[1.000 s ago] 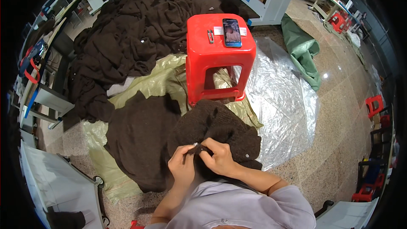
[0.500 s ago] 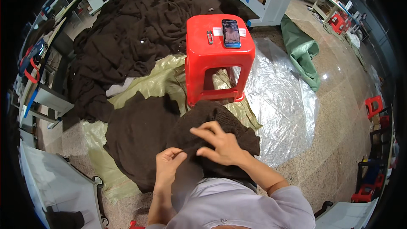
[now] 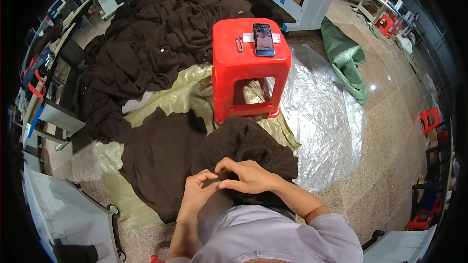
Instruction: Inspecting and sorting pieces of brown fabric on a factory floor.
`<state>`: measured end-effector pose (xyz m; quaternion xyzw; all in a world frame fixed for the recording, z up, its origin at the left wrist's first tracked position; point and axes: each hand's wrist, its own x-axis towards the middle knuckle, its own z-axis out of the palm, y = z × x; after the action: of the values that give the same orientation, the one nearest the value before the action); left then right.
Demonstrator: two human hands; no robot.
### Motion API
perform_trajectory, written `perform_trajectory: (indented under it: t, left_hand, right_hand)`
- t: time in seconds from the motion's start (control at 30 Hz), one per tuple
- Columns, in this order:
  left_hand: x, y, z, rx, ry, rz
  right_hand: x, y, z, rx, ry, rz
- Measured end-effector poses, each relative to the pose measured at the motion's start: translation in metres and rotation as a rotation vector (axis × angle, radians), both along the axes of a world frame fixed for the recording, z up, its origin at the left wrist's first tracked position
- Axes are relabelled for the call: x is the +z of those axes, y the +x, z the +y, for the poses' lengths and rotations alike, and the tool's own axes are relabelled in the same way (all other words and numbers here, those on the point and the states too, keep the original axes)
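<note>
A dark brown knit garment (image 3: 253, 148) with a ribbed texture lies bunched over my lap. My left hand (image 3: 197, 192) is closed at its near left edge, thumb and index finger pinching the knit. From the right, my right hand (image 3: 248, 176) curls in so that its fingertips meet those of my left hand. Whatever lies between the right fingertips is too small to make out. A flatter brown knit piece (image 3: 158, 158) spreads on the floor to the left, partly on yellowish plastic sheeting (image 3: 134, 212).
Ahead stands a red plastic stool (image 3: 226, 58) bearing a phone (image 3: 263, 40) and small thread snips (image 3: 239, 44). Behind it rises a big heap of brown knits (image 3: 146, 44). Clear plastic film (image 3: 324, 126) covers floor at right; a wheeled grey cart (image 3: 73, 209) stands at left.
My right hand has come down and left from above the knit, its spread fingers curling in to meet my left hand. The left hand has shifted slightly right.
</note>
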<state>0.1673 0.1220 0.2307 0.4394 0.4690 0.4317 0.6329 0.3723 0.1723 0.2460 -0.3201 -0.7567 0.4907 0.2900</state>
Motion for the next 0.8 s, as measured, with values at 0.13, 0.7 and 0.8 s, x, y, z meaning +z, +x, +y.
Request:
perform_trajectory:
  t: [0.13, 0.7, 0.8]
  left_hand:
    - [0.004, -0.003, 0.001, -0.032, -0.025, 0.083]
    - [-0.005, 0.012, -0.001, 0.147, -0.203, -0.194]
    - [-0.018, 0.013, 0.001, 0.153, -0.099, -0.108]
  right_hand:
    - [-0.003, 0.007, 0.003, 0.123, 0.039, -0.109]
    - [-0.005, -0.008, -0.012, -0.226, 0.192, 0.037]
    - [-0.009, -0.011, -0.016, -0.237, 0.198, 0.077]
